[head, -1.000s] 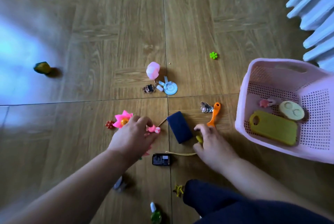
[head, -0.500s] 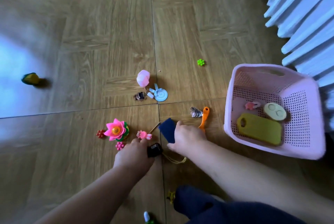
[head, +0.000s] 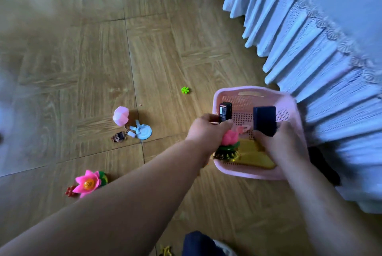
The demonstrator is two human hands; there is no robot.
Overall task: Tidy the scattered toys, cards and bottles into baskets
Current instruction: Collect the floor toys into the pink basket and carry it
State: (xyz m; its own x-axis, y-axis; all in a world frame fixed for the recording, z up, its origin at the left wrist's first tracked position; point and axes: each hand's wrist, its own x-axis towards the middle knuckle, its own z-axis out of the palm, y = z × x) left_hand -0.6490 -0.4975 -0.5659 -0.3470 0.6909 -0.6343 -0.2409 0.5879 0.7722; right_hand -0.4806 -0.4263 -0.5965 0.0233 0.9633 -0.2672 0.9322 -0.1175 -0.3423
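Both hands are over the basket (head: 254,174), which sits at the right centre of the frame beside the bed skirt (head: 310,49). This looks like the drop-off step.

The left hand (head: 206,129) has its grip pinched on a black gadget (head: 225,111), held upright above the basket's left wall. A lotus (head: 229,138) with a green and gold base sits just below the fingers. It seems tucked into the same grip, though the contact is hidden. The right hand (head: 283,142) has its grip curled round a dark blue box (head: 265,119), which stands on end over the basket's inside. A yellow piece (head: 256,158) already lies in the bottom.

The next move probably calls for both grips to spread so that all of it falls inside the walls. The gadget hangs close to the rim, so it should go a little further right first.

Much is still on the floor (head: 165,49):
- a pink flower (head: 88,182) at lower left
- a pink ball (head: 121,115) and a blue keyring (head: 143,131) left of centre
- a green flower (head: 185,90) above them

The task appears well short of done.
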